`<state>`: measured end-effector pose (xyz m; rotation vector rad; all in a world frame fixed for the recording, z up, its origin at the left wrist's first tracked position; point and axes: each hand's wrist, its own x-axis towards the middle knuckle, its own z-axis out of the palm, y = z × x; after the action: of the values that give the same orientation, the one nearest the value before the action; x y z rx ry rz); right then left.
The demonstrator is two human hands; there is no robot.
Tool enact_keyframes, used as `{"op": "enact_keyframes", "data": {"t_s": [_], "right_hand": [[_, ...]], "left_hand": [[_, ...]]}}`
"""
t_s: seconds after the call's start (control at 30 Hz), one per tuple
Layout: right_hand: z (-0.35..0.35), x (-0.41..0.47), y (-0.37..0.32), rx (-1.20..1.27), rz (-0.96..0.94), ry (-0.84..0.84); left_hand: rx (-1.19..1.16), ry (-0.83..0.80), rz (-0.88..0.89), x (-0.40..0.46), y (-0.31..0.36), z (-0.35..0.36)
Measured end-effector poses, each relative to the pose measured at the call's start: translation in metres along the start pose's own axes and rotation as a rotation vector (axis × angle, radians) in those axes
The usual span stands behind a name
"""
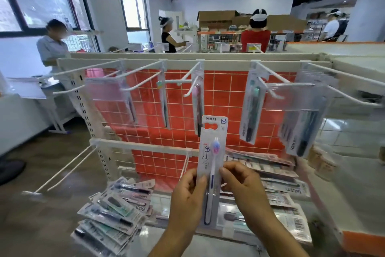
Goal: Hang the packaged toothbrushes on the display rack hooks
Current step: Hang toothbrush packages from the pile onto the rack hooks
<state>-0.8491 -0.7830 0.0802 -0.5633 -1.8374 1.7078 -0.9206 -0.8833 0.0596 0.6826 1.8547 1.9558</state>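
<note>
I hold one white packaged toothbrush (213, 152) upright in front of the rack, its hang hole at the top. My left hand (188, 196) grips its left edge and my right hand (241, 186) pinches its right edge. The display rack (145, 56) has white hooks (188, 88) sticking out over an orange grid panel (225, 90). Packaged toothbrushes hang on several hooks, such as a pink one (198, 98) just above my pack and a green one (251, 108) to the right. More packs lie in a pile (112, 211) at lower left and a pile (275, 181) behind my right hand.
Lower hooks (64, 171) jut out at the left, near the floor. A white shelf unit (354, 81) stands to the right. Several people stand behind the rack, one (53, 48) close at the left. Cardboard boxes (218, 18) and shelving fill the back.
</note>
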Motion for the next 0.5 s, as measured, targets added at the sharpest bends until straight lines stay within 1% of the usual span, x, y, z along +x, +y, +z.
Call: {"op": "enact_keyframes", "data": {"t_s": [0.17, 0.33, 0.5], "right_hand": [[0.039, -0.001, 0.005, -0.013, 0.029, 0.007], [0.072, -0.005, 0.010, -0.014, 0.046, 0.016], [0.101, -0.010, 0.013, -0.021, 0.045, 0.028]], "left_hand": [[0.026, 0.008, -0.017, 0.001, -0.004, -0.037], [0.086, 0.005, 0.055, 0.002, -0.008, -0.075], [0.153, 0.003, 0.089, 0.004, -0.012, -0.108]]}}
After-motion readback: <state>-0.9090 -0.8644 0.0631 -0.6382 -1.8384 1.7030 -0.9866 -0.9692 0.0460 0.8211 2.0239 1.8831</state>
